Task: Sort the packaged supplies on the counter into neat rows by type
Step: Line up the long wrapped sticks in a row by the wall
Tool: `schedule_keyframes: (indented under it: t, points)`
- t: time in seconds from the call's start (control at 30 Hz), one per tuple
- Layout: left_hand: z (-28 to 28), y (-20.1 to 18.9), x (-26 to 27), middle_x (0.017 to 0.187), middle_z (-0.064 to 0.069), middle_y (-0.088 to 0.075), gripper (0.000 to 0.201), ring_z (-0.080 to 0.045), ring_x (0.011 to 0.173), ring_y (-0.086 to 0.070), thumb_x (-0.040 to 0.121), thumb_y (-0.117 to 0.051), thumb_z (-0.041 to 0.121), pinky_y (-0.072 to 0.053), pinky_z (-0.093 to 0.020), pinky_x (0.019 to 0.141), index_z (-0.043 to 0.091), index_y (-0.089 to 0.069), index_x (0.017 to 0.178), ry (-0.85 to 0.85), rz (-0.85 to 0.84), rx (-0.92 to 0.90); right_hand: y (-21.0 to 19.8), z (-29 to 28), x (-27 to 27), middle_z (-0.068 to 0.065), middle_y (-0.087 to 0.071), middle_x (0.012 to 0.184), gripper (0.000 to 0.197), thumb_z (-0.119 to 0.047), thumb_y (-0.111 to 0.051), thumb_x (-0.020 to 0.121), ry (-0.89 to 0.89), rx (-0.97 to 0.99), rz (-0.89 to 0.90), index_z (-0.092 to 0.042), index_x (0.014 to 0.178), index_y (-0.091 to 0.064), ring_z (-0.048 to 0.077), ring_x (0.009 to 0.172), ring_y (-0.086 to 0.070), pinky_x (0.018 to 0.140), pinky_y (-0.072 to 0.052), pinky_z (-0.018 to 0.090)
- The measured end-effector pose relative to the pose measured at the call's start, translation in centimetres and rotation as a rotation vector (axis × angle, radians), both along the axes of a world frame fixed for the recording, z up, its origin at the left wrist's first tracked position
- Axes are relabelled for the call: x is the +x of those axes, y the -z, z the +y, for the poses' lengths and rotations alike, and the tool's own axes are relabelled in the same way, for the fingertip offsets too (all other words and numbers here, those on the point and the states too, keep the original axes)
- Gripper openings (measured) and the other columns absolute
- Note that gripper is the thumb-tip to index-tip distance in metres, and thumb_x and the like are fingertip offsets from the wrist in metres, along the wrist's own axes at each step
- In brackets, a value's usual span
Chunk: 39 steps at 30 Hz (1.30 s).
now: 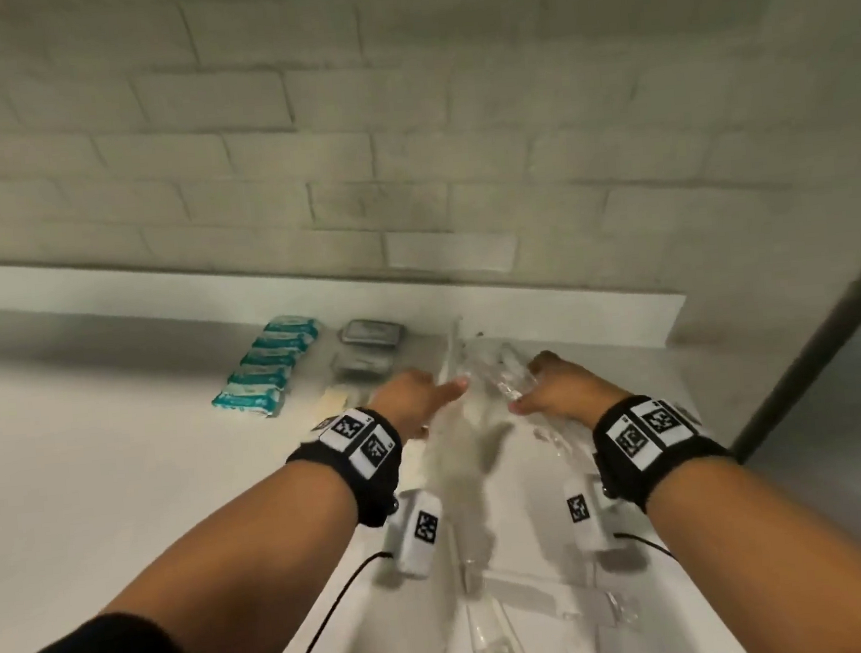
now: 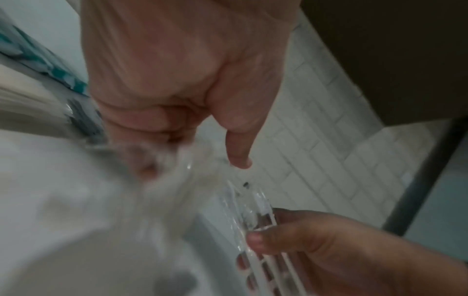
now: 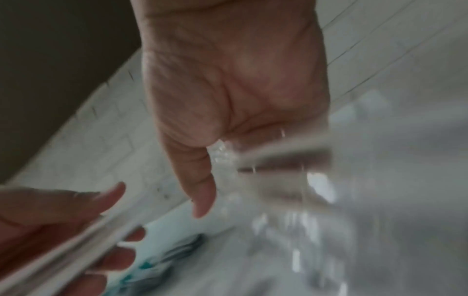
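Both hands are out over the white counter (image 1: pixel 93 456), each holding clear plastic packaging. My left hand (image 1: pixel 416 394) grips a long clear pack (image 1: pixel 452 347) with curled fingers; in the left wrist view the hand (image 2: pixel 177 80) closes on the blurred plastic (image 2: pixel 162 170). My right hand (image 1: pixel 557 393) holds a bunch of clear packets (image 1: pixel 504 372); the same hand (image 2: pixel 316 240) pinches white-edged clear packets (image 2: pixel 255 216). In the right wrist view, the hand (image 3: pixel 228 80) grips blurred clear plastic (image 3: pixel 291 180). Left of the hands, teal packs (image 1: pixel 267 370) lie in a row, with grey packs (image 1: pixel 368 346) beside them.
A beige flat item (image 1: pixel 334 401) lies just left of my left hand. More clear packets (image 1: pixel 543 601) lie on the counter near the front edge. A white brick wall (image 1: pixel 402 122) backs the counter, and a dark post (image 1: pixel 830 325) bounds its right end.
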<state>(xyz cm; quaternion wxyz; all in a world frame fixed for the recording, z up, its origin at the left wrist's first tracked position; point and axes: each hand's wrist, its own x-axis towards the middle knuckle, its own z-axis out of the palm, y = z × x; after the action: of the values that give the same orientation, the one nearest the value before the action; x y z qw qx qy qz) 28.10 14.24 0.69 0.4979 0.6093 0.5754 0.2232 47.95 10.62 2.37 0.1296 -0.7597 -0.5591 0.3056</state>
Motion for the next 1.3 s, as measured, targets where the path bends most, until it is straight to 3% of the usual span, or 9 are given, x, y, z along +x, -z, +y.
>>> schedule_keyframes:
  t: [0.07, 0.13, 0.23, 0.47, 0.7, 0.87, 0.97, 1.17, 1.3]
  points:
    - [1.7, 1.1, 0.0, 0.123, -0.014, -0.061, 0.07, -0.029, 0.107, -0.062, 0.085, -0.066, 0.045, -0.054, -0.039, 0.091, 0.006, -0.04, 0.137, 0.015, 0.231, 0.022, 0.7, 1.2, 0.5, 0.012, -0.051, 0.135, 0.076, -0.041, -0.071, 0.079, 0.069, 0.067, -0.124, -0.012, 0.14, -0.037, 0.032, 0.119, -0.053, 0.096, -0.046, 0.036]
    - [2.3, 2.3, -0.8, 0.133, -0.013, -0.057, 0.071, -0.028, 0.117, -0.058, 0.087, -0.063, 0.038, -0.048, -0.03, 0.096, 0.012, -0.031, 0.146, 0.069, 0.402, 0.089, 1.6, 1.4, -0.3, 0.012, -0.05, 0.131, 0.061, -0.042, -0.06, 0.085, 0.075, 0.156, -0.183, -0.015, 0.137, -0.044, 0.034, 0.119, -0.052, 0.099, -0.045, 0.038]
    - [3.2, 4.4, -1.5, 0.134, -0.009, -0.057, 0.067, -0.024, 0.119, -0.057, 0.087, -0.059, 0.037, -0.044, -0.031, 0.101, 0.021, -0.033, 0.146, 0.196, 0.504, 0.112, 2.8, 1.3, -2.7, 0.009, -0.054, 0.134, 0.04, -0.029, -0.051, 0.093, -0.09, 0.163, -0.216, -0.019, 0.131, -0.055, 0.028, 0.119, -0.054, 0.1, -0.044, 0.035]
    - [3.9, 4.7, 0.0, 0.145, -0.014, -0.039, 0.064, -0.031, 0.129, -0.044, 0.089, -0.057, 0.035, -0.037, -0.038, 0.107, 0.022, -0.033, 0.147, 0.404, 0.65, 0.248, 4.4, 1.1, -6.7, 0.001, -0.05, 0.142, 0.059, -0.038, -0.062, 0.087, -0.335, -0.047, -0.244, -0.029, 0.142, -0.041, 0.022, 0.121, -0.054, 0.099, -0.045, 0.033]
    - [4.0, 6.3, 0.7, 0.131, -0.016, -0.05, 0.082, -0.032, 0.12, -0.054, 0.076, -0.07, 0.045, -0.048, -0.036, 0.095, 0.001, -0.034, 0.136, 0.175, 0.673, 0.135, 4.9, 1.1, -5.3, -0.004, -0.033, 0.155, 0.078, -0.034, -0.069, 0.084, -0.279, -0.053, -0.274, -0.026, 0.15, -0.029, 0.021, 0.136, -0.04, 0.11, -0.035, 0.03]
    - [3.9, 6.1, 1.0, 0.124, -0.013, -0.062, 0.043, -0.027, 0.115, -0.06, 0.089, -0.057, 0.029, -0.051, -0.034, 0.094, 0.002, -0.056, 0.123, 0.184, 0.761, 0.096, 5.9, 1.7, -5.5, 0.001, -0.042, 0.149, 0.079, -0.028, -0.072, 0.082, -0.242, -0.071, -0.256, -0.024, 0.149, -0.03, 0.024, 0.13, -0.048, 0.103, -0.041, 0.03]
    - [3.7, 6.5, 0.7, 0.13, -0.016, -0.051, 0.052, -0.031, 0.117, -0.056, 0.088, -0.061, 0.023, -0.048, -0.036, 0.095, 0.003, -0.041, 0.132, 0.131, 0.688, 0.138, 6.2, 1.9, -5.9, 0.005, -0.05, 0.14, 0.069, -0.028, -0.069, 0.084, -0.18, -0.056, -0.217, -0.02, 0.144, -0.038, 0.024, 0.123, -0.053, 0.098, -0.045, 0.03]
    - [2.6, 7.4, 0.1, 0.144, -0.003, -0.041, 0.043, -0.03, 0.129, -0.043, 0.089, -0.046, 0.026, -0.035, -0.038, 0.106, 0.017, -0.051, 0.131, 0.488, 0.728, 0.468, 6.6, 1.6, -5.4, 0.013, -0.045, 0.133, 0.07, -0.042, -0.074, 0.077, 0.165, -0.026, -0.299, -0.011, 0.133, -0.044, 0.03, 0.117, -0.054, 0.089, -0.05, 0.036]
    - [3.0, 7.3, -0.4, 0.15, -0.001, -0.037, 0.042, -0.026, 0.133, -0.039, 0.09, -0.047, 0.028, -0.03, -0.037, 0.11, 0.022, -0.053, 0.132, 0.535, 0.774, 0.48, 6.4, 2.6, -5.1, 0.009, -0.068, 0.108, 0.016, -0.022, -0.062, 0.082, 0.244, -0.166, -0.215, -0.01, 0.093, -0.06, 0.027, 0.096, -0.067, 0.071, -0.051, 0.027]
